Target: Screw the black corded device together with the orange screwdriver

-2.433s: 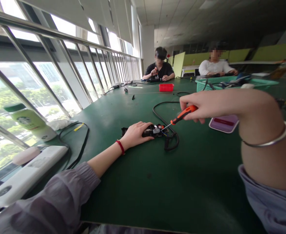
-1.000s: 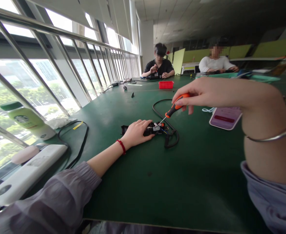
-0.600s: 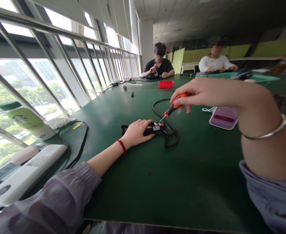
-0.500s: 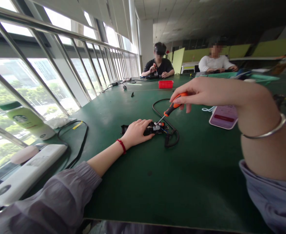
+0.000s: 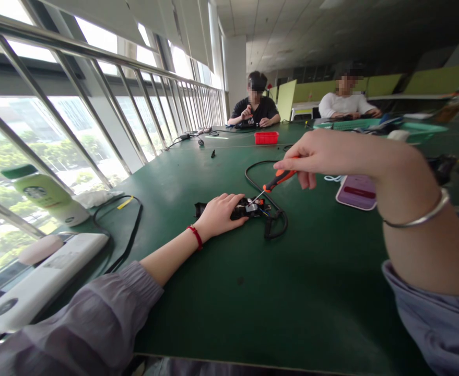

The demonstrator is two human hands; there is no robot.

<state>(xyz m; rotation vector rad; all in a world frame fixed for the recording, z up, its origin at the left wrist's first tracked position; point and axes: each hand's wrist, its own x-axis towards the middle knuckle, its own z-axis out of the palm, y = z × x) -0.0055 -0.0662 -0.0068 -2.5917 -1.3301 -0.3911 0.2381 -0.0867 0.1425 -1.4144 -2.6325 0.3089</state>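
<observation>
On the green table lies a dark, opened electrical device (image 5: pixel 257 207), with coloured wires and inner parts bared at its right end and a black cord curving off it. My left hand (image 5: pixel 222 213) is closed over the device's left part and presses it against the table. In my right hand (image 5: pixel 307 156) is an orange and black screwdriver (image 5: pixel 279 180), gripped by its handle from above. The screwdriver slants down to the left, its tip among the bared parts. Whether the tip sits in a screw is too small to tell.
A phone (image 5: pixel 356 192) lies beyond my right wrist. Farther off are a red tray (image 5: pixel 266 138) and a green basket (image 5: pixel 425 131). At left are a bottle (image 5: pixel 51 196), a white power bank-like box (image 5: pixel 45 279) and a black cable (image 5: pixel 135 230). Two people (image 5: pixel 255 107) sit at the far side.
The screwdriver handle has tipped lower, so the tool lies at a flatter slant, and my right hand has shifted slightly. My left hand and the device stay in place.
</observation>
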